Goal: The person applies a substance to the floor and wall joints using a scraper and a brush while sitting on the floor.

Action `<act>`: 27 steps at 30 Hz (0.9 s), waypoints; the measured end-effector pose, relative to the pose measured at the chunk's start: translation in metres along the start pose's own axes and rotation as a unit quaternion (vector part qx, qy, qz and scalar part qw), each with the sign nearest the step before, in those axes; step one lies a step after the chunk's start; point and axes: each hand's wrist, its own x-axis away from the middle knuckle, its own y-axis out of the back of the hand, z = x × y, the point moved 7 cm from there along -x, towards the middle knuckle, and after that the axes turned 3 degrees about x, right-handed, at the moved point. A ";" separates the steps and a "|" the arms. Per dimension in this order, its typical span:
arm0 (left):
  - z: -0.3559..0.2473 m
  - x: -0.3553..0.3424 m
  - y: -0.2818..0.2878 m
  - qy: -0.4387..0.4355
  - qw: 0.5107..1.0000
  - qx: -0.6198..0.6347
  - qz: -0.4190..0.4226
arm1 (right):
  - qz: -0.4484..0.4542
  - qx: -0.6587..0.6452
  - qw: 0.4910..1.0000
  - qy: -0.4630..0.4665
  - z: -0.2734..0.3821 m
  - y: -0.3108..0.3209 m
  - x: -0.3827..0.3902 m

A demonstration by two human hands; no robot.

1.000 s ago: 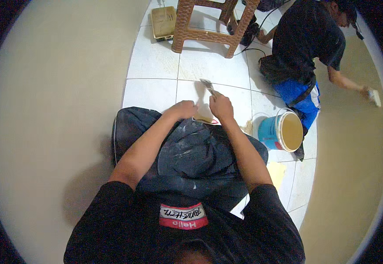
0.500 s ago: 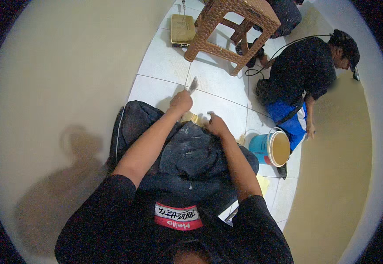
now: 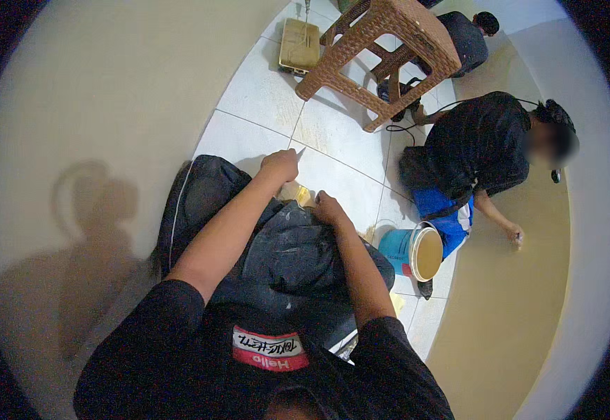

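Observation:
My left hand (image 3: pixel 279 166) is closed round a flat metal scraper, and only its narrow blade (image 3: pixel 300 153) sticks out beyond the fist. Between my hands, over my dark trousers, is a small tan-and-yellow flat piece (image 3: pixel 303 197); its exact kind is too small to make out. The fingers of my right hand (image 3: pixel 328 208) are curled in at the right edge of this piece, gripping it. Both forearms rest low over my lap as I sit on the tiles.
A blue paint bucket (image 3: pixel 397 246) stands at my right. Ahead are a brown woven-pattern stool (image 3: pixel 343 61) and a paint tray (image 3: pixel 300 43). One co-worker (image 3: pixel 476 140) crouches by the right wall; another person (image 3: pixel 463 43) is farther back. A beige wall (image 3: pixel 109 105) rises on my left.
My left hand has turned, so less of the scraper's blade shows. My right hand's outstretched finger has curled in. The co-worker's hand has moved along the right wall. The view has shifted slightly.

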 end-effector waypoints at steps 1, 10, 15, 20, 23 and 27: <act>-0.001 0.003 0.004 -0.004 1.000 -0.006 0.007 | 0.003 -0.062 0.998 -0.012 -0.007 0.008 0.007; -0.020 0.008 -0.004 -0.043 0.999 0.027 0.007 | -0.204 -0.216 0.951 -0.085 -0.067 0.079 0.042; -0.018 -0.007 -0.013 -0.128 0.991 0.039 -0.002 | -0.192 -0.118 0.970 -0.095 -0.047 0.076 0.032; -0.030 0.000 -0.014 -0.106 0.994 0.015 0.006 | -0.135 -0.070 0.972 -0.178 -0.088 0.070 0.044; -0.030 0.009 -0.014 -0.124 0.992 -0.010 -0.004 | -0.202 -0.108 0.941 -0.248 -0.096 0.095 0.063; -0.027 0.008 -0.021 -0.129 0.986 -0.106 0.019 | -0.237 -0.104 0.933 -0.250 -0.071 0.116 0.074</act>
